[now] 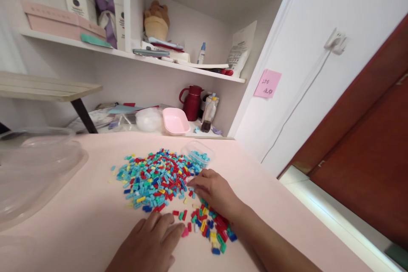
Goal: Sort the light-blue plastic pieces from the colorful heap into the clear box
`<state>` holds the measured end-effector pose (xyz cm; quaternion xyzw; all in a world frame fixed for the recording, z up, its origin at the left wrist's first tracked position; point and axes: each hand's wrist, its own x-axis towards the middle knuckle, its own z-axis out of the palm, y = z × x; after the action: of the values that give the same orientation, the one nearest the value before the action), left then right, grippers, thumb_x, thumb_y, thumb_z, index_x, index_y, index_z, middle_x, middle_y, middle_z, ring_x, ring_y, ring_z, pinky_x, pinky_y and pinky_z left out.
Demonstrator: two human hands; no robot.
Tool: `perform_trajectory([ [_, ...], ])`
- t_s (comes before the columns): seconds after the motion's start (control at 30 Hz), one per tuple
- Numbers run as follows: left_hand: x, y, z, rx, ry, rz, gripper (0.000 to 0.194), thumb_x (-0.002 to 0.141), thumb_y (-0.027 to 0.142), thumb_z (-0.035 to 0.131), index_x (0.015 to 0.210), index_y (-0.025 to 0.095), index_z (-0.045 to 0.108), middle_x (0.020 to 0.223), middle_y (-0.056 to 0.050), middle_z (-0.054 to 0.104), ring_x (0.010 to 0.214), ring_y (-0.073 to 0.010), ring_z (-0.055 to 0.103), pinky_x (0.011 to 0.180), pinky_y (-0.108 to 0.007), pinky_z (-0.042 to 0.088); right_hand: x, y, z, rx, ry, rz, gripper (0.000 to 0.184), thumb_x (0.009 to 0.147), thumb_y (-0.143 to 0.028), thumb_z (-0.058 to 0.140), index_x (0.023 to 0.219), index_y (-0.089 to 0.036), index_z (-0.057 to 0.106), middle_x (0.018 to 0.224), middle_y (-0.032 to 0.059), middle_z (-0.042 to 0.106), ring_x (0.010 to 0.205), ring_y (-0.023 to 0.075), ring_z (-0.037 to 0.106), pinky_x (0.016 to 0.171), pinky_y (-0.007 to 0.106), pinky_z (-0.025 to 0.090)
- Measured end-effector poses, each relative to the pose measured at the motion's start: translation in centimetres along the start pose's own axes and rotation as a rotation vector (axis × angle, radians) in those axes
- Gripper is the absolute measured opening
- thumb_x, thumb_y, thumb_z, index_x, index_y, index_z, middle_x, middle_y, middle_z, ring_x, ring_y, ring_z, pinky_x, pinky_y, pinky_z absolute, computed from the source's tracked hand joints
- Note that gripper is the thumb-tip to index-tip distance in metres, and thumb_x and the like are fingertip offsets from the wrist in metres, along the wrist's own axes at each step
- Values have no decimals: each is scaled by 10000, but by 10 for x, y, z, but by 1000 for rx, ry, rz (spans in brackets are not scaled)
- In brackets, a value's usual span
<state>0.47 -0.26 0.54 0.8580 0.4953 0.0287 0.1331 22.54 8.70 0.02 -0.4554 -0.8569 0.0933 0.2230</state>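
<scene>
A big heap of small plastic building bricks [159, 174] in light blue, red, yellow, green and dark blue lies on the pink tabletop [95, 204]. My right hand [215, 191] reaches to the heap's right edge, fingertips drawn together; whatever they pinch, if anything, is too small to make out. Under and beside that wrist is a smaller group of mixed bricks [204, 223], partly covered by it. My left hand [149, 240] rests palm down at the near side, fingers apart, close to a few loose bricks [180, 215]. Behind my right hand stands a clear tub [210, 151] holding light blue bricks [199, 158].
Clear plastic containers [35, 170] stand at the left. Along the table's back are a pink dish [176, 121], a red jug [192, 103] and a bottle with dark liquid [208, 114]. Shelves [191, 68] hang above; a wooden stand [47, 87] is at the left.
</scene>
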Motion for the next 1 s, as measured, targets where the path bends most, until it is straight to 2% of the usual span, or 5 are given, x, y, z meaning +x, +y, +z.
perform_trajectory([
  [0.33,0,4,-5,24,-32,-20,646,704,35,442,1260,347,545,1297,-29,589,1209,-294,501,986,-487,421,0,-1,0,-70,-8,-29,263,849,-179,535,1002,-309,705,942,27,651,895,163,597,783,255,440],
  [0.53,2,0,1,-1,18,3,654,698,22,462,1243,373,548,1274,-13,600,1212,-281,500,994,-459,414,2,-3,1,-72,14,0,210,834,-173,554,905,-291,712,911,21,661,912,172,594,802,264,430],
  [0.77,1,-1,2,-9,24,2,654,690,15,457,1241,354,557,1258,-31,609,1187,-283,516,971,-459,427,2,-7,-2,146,37,66,182,816,-166,557,862,-251,712,895,21,668,853,161,607,771,265,455],
  [0.83,1,-1,4,-10,30,11,664,685,10,460,1245,353,555,1261,-31,609,1189,-277,516,969,-446,432,4,-5,-6,208,113,83,176,814,-174,549,851,-235,711,876,27,671,815,161,610,745,268,464],
  [1.0,5,-3,5,-23,25,18,669,681,18,485,1240,379,552,1263,-16,608,1200,-276,512,973,-445,431,20,11,-12,167,521,241,229,847,-319,520,945,-208,695,830,48,678,664,159,576,667,289,469],
])
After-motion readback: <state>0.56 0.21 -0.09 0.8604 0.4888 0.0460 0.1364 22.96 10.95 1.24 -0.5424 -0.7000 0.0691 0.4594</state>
